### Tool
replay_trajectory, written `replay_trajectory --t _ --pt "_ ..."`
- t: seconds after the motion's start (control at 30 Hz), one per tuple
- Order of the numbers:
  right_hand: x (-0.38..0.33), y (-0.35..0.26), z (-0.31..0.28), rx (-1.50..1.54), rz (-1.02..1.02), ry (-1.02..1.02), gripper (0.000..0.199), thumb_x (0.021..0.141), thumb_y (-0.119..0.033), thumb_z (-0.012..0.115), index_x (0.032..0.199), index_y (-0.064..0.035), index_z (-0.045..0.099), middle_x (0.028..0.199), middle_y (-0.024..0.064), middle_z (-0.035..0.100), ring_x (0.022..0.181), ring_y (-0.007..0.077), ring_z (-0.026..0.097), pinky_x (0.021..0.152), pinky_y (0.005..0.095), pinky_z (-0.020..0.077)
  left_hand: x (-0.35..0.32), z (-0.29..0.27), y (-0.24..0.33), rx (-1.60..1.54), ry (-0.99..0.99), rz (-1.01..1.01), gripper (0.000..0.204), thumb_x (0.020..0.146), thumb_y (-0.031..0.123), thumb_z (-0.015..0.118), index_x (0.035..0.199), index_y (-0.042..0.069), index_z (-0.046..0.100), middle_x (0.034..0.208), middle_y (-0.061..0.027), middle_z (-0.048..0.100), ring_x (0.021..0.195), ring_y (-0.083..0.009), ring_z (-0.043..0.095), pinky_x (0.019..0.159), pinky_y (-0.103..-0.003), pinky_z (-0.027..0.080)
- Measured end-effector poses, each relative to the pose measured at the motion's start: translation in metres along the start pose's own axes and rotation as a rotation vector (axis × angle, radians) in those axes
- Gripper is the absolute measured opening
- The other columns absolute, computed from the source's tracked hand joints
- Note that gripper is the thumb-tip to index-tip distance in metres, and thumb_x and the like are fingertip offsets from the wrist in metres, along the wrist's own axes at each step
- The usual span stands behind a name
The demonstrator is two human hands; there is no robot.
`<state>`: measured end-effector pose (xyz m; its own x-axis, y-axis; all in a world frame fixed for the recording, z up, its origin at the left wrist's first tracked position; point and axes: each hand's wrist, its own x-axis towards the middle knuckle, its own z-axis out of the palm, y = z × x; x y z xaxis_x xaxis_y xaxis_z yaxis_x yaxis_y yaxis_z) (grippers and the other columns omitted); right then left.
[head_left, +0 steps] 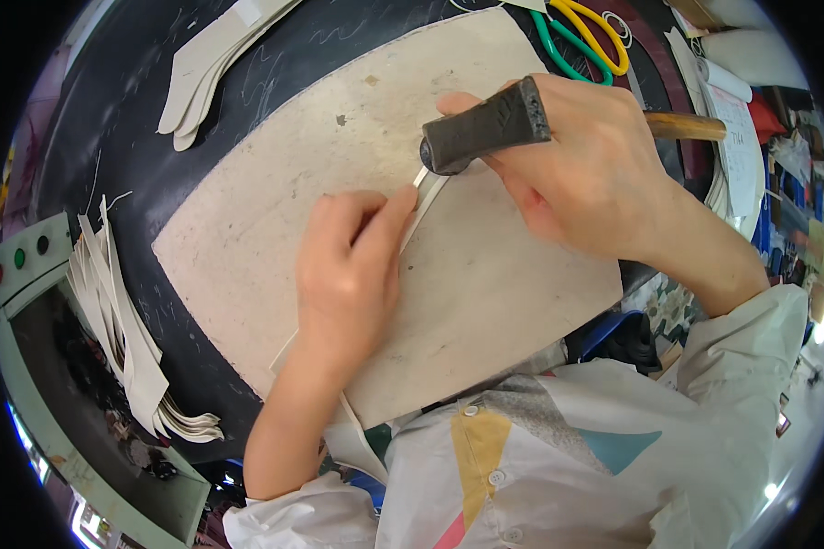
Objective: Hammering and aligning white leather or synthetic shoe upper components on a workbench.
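My right hand [595,165] is wrapped round a hammer with a dark metal head [485,128] and a wooden handle [687,126]. The hammer's round face is over a narrow cream strip [423,212] on the beige work board [485,302]; whether it touches the strip I cannot tell. My left hand [350,274] is closed, its thumb and fingertips pinching the strip just short of the hammer head. The strip runs on beneath my left forearm, and a wider cream piece [352,444] hangs past the board's near edge.
Scissors with green and yellow handles [595,46] lie at the far right of the board. Cream cut pieces [206,73] rest at the far left, and a bundle of more [128,339] at the near left. A grey-green metal housing with buttons [27,256] borders the left side.
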<state>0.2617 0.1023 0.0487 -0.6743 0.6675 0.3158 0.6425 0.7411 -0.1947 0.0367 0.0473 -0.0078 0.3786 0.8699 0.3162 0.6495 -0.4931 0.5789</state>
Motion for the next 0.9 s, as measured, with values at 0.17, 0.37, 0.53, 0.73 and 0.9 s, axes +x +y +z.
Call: replay_trajectory --t 0.17,0.37,0.53,0.73,0.9 --pt "0.0 -0.011 -0.002 0.027 0.031 -0.012 0.045 0.065 0.003 0.074 0.11 -0.0063 0.074 0.081 0.0052 0.065 0.067 0.0243 0.064 0.055 0.0345 0.051 -0.001 0.003 0.009 0.164 0.021 0.09 0.036 0.071 -0.008 0.07 0.107 -0.001 0.072 0.087 -0.01 0.059 0.077 -0.0255 0.059 0.064 -0.034 0.049" --pt "-0.002 -0.01 0.005 0.072 0.055 0.026 0.05 0.065 0.004 0.073 0.114 -0.0072 0.072 0.079 0.0063 0.064 0.066 0.0254 0.064 0.057 0.0344 0.0516 -0.016 -0.003 0.009 0.268 0.018 0.143 0.029 0.081 -0.006 0.072 0.108 0.002 0.073 0.09 -0.0102 0.061 0.075 -0.0246 0.06 0.067 -0.033 0.051" --pt "-0.001 -0.018 0.011 0.076 0.008 0.015 0.049 0.065 0.004 0.073 0.113 -0.0074 0.072 0.079 0.0071 0.063 0.067 0.0273 0.063 0.057 0.0348 0.0509 -0.028 -0.003 0.007 0.093 0.061 0.03 0.036 0.069 -0.005 0.07 0.105 -0.005 0.07 0.09 -0.0106 0.06 0.079 -0.0248 0.058 0.065 -0.034 0.049" --pt "0.002 -0.041 0.004 0.121 0.018 -0.05 0.052 0.063 0.003 0.074 0.113 -0.0093 0.073 0.082 0.0079 0.065 0.069 0.028 0.064 0.058 0.0361 0.0513 -0.035 -0.008 0.012 0.12 0.038 0.029 0.033 0.072 -0.004 0.071 0.105 -0.005 0.07 0.088 -0.0106 0.058 0.079 -0.0254 0.059 0.065 -0.036 0.049" --pt "0.007 -0.039 0.006 0.085 -0.016 -0.046 0.058 0.056 0.003 0.073 0.114 -0.0085 0.072 0.083 0.0073 0.065 0.071 0.0281 0.064 0.059 0.0354 0.051 -0.046 -0.018 0.015 0.31 -0.003 0.124 0.026 0.081 -0.006 0.072 0.106 0.0 0.071 0.092 -0.0115 0.062 0.078 -0.0254 0.061 0.066 -0.034 0.051"
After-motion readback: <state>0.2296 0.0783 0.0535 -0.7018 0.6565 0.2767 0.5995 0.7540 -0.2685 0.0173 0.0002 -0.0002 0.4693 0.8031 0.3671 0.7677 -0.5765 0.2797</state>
